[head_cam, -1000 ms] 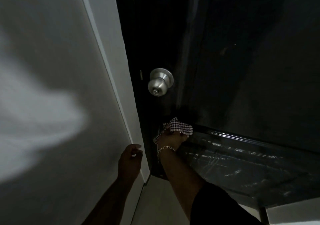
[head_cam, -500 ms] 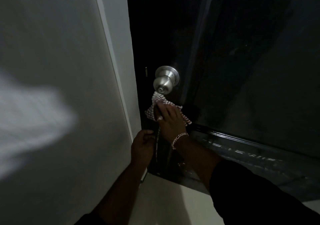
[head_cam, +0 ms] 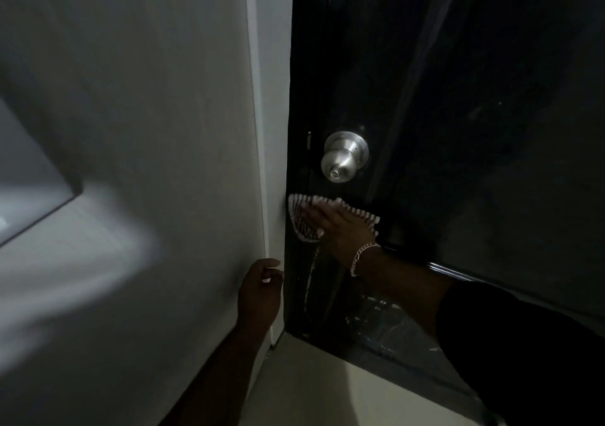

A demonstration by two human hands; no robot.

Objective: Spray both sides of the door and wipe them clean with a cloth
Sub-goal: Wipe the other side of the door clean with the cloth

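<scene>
A glossy black door (head_cam: pixel 458 114) fills the right of the view, with a round silver knob (head_cam: pixel 343 157) near its left edge. Just below the knob my right hand (head_cam: pixel 340 225), with a chain bracelet on the wrist, presses a red-and-white checked cloth (head_cam: pixel 302 221) flat against the door. My left hand (head_cam: pixel 260 289) hangs lower left beside the white door frame (head_cam: pixel 271 130), fingers loosely curled and holding nothing. No spray bottle is in view.
A white wall (head_cam: pixel 131 130) takes up the left half, with a bright patch of light on it. Pale floor tiles (head_cam: pixel 327 389) show at the bottom. A raised moulding (head_cam: pixel 465 273) crosses the door below my right wrist.
My right hand with the cloth rose from the lower panel to just under the knob, then slid a little to the side. My left hand stayed near the door frame.
</scene>
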